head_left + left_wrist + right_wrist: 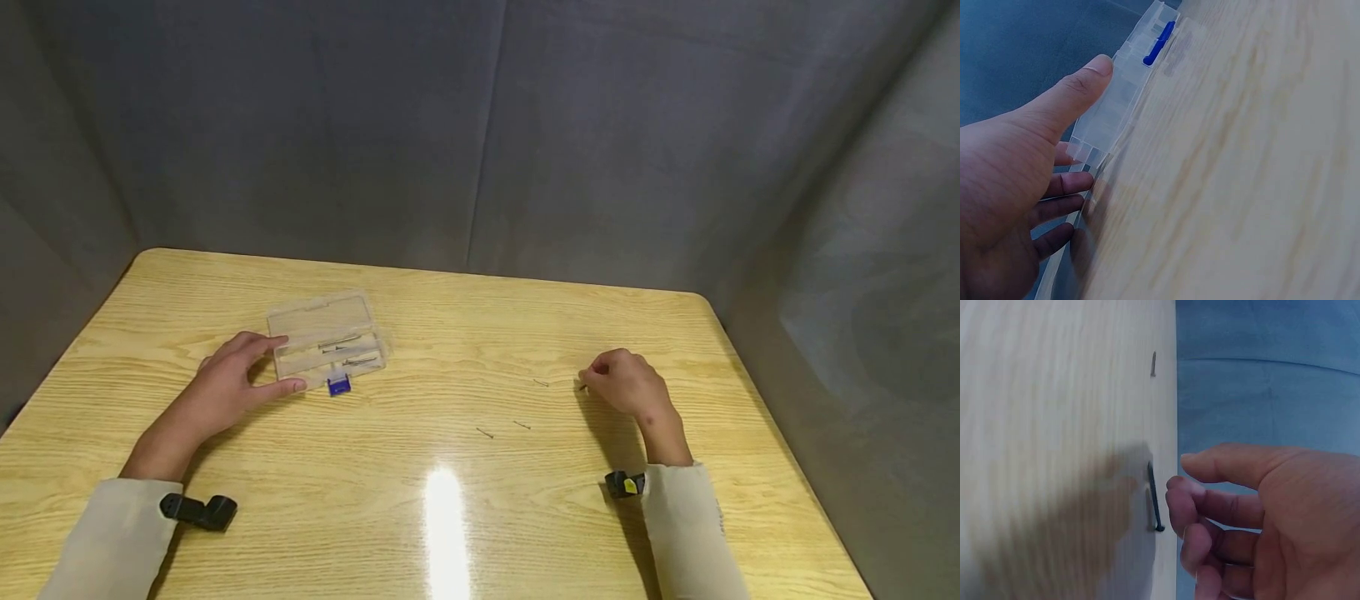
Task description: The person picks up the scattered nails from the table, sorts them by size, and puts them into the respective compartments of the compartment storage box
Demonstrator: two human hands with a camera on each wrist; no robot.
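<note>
My left hand (232, 379) holds the left end of a clear plastic box (288, 360), its thumb on the front side and its index finger near the hinge. The box's lid (321, 318) stands open toward the back, and a blue latch (339, 385) sits at the front. Several thin nails (360, 362) lie inside the box. On the right of the table, my right hand (622, 382) hovers low with its fingers loosely bent. Just beside its fingertips is a dark nail (1155, 497), with a gap between nail and fingers in the right wrist view.
Three more nails lie loose on the wooden table (375, 500): one nail (541, 382) left of my right hand, another nail (522, 425) nearer, and a third nail (485, 432) beside that. Grey curtains (480, 133) hang behind the table and along its right side.
</note>
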